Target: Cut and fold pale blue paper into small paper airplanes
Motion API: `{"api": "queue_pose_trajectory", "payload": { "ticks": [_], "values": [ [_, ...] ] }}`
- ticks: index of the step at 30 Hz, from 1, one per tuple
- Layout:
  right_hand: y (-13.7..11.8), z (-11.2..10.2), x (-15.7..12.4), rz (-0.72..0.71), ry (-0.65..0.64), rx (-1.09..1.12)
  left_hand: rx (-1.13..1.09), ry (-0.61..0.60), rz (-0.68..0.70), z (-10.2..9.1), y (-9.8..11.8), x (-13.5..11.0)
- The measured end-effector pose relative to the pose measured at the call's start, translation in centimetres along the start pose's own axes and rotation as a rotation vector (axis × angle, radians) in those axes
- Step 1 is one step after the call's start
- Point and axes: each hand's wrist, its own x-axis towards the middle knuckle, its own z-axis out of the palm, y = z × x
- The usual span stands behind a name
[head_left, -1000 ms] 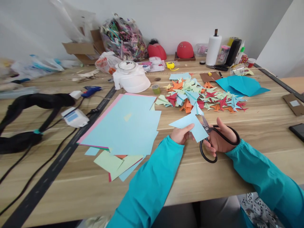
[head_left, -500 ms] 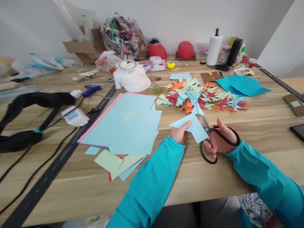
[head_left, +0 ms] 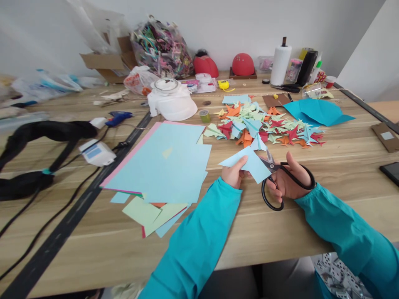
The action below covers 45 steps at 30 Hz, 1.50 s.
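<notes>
A folded piece of light blue paper is pinched in my left hand, thumb on top. My right hand has its fingers through the black handles of a pair of scissors. The scissor blades are parted, close to the right edge of the blue paper; whether they touch it I cannot tell. Just beyond both hands lies a heap of folded paper shapes in blue, green, orange and red.
Stacked paper sheets lie to the left, with green offcuts in front. Behind stand a white jug-like container, a yellow tape measure and a paper roll. A glue gun and black cables lie far left.
The blue paper has turned and tilted slightly in my left hand. The scissors have shifted a little, their lower handle now higher. Both hands keep their hold.
</notes>
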Motion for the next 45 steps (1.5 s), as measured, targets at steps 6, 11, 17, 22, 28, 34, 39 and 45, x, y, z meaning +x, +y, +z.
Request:
{"api": "queue_pose_trajectory", "payload": {
  "ticks": [6, 11, 17, 22, 28, 34, 39, 45],
  "values": [
    [0.0, -0.2, -0.2, 0.019, -0.052, 0.004, -0.019, -0.099, -0.022, -0.2, 0.0, 0.0],
    [0.1, -0.3, -0.1, 0.043, -0.062, 0.018, 0.055, -0.222, -0.066, 0.3, 0.1, -0.8],
    [0.3, -0.3, 0.0, 0.012, -0.041, 0.033, 0.073, -0.174, -0.046, 0.6, 0.1, -1.3],
    [0.3, 0.0, 0.2, -0.016, -0.009, 0.031, 0.063, -0.207, -0.051, 0.7, 0.2, -1.3],
    [0.2, 0.1, 0.2, -0.016, 0.034, -0.002, 0.049, -0.161, -0.049, 0.3, -0.1, -0.9],
    [0.2, 0.0, 0.1, -0.022, 0.019, -0.012, 0.005, -0.135, -0.066, 0.0, -0.7, -0.3],
    [0.3, -0.1, 0.0, -0.009, -0.002, -0.005, 0.01, -0.196, -0.068, 0.6, -0.8, -1.0],
    [0.4, -0.2, 0.3, -0.046, -0.044, 0.036, -0.016, -0.174, -0.072, 1.0, -0.8, -1.5]
  ]
}}
